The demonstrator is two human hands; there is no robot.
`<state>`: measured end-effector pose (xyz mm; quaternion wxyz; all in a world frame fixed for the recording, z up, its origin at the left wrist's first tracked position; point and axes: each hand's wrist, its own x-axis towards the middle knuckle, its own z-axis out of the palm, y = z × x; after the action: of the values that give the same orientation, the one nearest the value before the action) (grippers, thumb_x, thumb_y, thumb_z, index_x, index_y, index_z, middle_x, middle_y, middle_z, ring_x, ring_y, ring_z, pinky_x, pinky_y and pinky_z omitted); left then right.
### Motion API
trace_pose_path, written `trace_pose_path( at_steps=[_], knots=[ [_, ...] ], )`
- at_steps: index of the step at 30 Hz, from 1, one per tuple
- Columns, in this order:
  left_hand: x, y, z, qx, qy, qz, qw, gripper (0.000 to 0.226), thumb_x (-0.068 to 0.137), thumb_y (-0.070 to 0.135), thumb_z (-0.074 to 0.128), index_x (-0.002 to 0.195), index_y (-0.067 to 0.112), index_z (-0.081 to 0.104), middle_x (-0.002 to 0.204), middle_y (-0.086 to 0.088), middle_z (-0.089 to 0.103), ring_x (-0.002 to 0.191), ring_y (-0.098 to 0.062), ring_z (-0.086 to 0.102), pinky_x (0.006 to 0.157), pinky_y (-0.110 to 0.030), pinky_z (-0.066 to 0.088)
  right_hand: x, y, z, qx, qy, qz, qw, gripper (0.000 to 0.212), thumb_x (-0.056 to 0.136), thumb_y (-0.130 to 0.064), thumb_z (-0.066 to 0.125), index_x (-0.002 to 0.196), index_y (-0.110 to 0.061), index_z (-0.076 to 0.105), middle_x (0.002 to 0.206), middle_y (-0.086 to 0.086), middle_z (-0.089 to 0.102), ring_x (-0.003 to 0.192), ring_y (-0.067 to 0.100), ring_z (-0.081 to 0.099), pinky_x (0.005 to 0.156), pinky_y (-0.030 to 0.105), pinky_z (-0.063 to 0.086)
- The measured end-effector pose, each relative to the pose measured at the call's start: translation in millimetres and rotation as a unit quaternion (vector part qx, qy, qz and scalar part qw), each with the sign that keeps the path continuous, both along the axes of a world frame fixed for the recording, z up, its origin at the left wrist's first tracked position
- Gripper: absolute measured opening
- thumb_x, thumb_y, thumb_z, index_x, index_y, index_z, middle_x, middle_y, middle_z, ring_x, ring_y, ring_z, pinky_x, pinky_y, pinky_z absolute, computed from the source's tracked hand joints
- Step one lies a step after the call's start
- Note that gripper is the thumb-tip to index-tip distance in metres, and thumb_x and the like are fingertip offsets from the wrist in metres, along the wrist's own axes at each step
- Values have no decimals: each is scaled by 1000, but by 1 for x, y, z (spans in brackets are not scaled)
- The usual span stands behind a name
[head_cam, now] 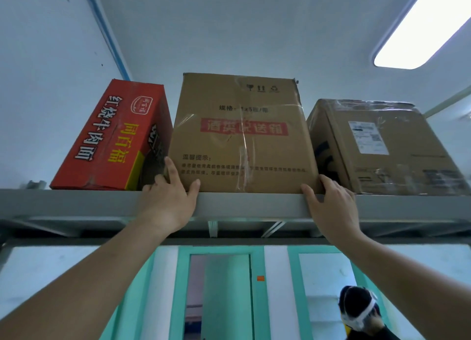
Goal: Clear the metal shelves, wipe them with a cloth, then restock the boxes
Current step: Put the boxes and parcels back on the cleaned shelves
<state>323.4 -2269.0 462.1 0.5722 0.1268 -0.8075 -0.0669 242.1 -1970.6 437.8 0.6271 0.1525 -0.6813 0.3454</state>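
Observation:
Three boxes stand in a row on the top grey metal shelf (242,207), seen from below. In the middle is a tall brown cardboard box (242,135) with a red label and clear tape. My left hand (168,199) grips its lower left corner, fingers reaching up the side and thumb on the front. My right hand (331,207) holds its lower right corner, thumb at the shelf edge. A red box with yellow and white lettering (114,138) leans at the left. A brown box wrapped in tape with a white label (382,145) sits at the right.
The ceiling is close above the boxes, with a long lamp (420,26) at the upper right. Below the shelf are teal-framed doors (221,293) and white panels. A person wearing a head strap (359,311) stands at the lower right.

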Motion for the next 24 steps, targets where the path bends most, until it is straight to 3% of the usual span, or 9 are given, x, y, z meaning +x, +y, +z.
trace_pose_path(
  at_steps=[2, 4, 7, 10, 12, 14, 16, 20, 24],
  knots=[
    [2, -2, 1, -4, -19, -2, 1000, 88, 98, 67, 11, 155, 11, -25, 160, -22, 23, 138, -37, 37, 117, -46, 27, -3, -1, -5, -13, 2, 25, 1000, 53, 103, -42, 51, 146, -11, 49, 136, 7, 60, 128, 28, 49, 118, 46, 33],
    [3, -2, 0, 1, -26, -17, 1000, 89, 98, 67, 12, 156, 9, -23, 166, -22, 1, 151, -37, 16, 124, -46, 15, -1, -1, -10, -31, -1, 57, 998, 52, 105, -37, 47, 152, -12, 42, 145, 6, 54, 137, 28, 43, 119, 51, 32],
    [6, 7, -13, -23, 45, -64, 997, 83, 102, 60, 20, 159, 8, -10, 167, -15, -14, 155, -28, -8, 127, -45, -1, 16, -6, -25, -37, -15, 75, 996, 55, 108, -30, 41, 159, -14, 28, 156, 4, 40, 142, 24, 37, 120, 43, 28],
    [12, 29, -53, -101, 160, -219, 957, 58, 104, 39, 41, 155, 14, 26, 165, -5, 21, 152, -21, 18, 124, -36, 14, 52, -19, -54, -40, -34, 85, 995, 54, 108, -28, 39, 160, -18, 26, 158, -1, 36, 142, 18, 36, 115, 35, 29],
    [19, 50, -95, -98, 187, -368, 906, 36, 100, 29, 48, 135, 20, 49, 139, 3, 52, 128, -12, 48, 109, -27, 34, 85, -26, -91, -47, -27, 119, 991, 45, 108, -27, 42, 153, -24, 38, 147, -4, 47, 133, 11, 46, 105, 24, 40],
    [30, 74, -148, -57, 142, -497, 854, 19, 97, 26, 49, 113, 25, 60, 112, 13, 61, 106, 0, 55, 94, -17, 41, 125, -34, -150, -68, -24, 159, 985, 31, 108, -27, 44, 138, -31, 52, 132, -8, 59, 121, 2, 55, 91, 14, 47],
    [40, 104, -221, -20, 66, -584, 809, 12, 99, 22, 52, 103, 27, 62, 99, 17, 62, 97, 4, 57, 83, -9, 41, 161, -39, -230, -74, -47, 164, 983, 26, 106, -28, 45, 129, -29, 57, 123, -8, 64, 114, 4, 62, 89, 19, 52],
    [60, 169, -343, 79, -114, -674, 725, 14, 102, 21, 55, 102, 33, 61, 97, 15, 65, 91, 1, 62, 78, -23, 52, 203, -20, -357, -129, -156, 95, 975, 26, 100, -28, 50, 123, -25, 60, 115, -4, 66, 108, 13, 65, 90, 32, 54],
    [106, 237, -426, 131, -253, -716, 638, 12, 102, 21, 53, 107, 25, 64, 100, 8, 68, 93, -3, 63, 82, -29, 52, 279, 41, -434, -243, -216, 12, 945, 19, 104, -22, 52, 121, -22, 61, 112, -6, 68, 104, 2, 64, 86, 15, 46]
  ],
)
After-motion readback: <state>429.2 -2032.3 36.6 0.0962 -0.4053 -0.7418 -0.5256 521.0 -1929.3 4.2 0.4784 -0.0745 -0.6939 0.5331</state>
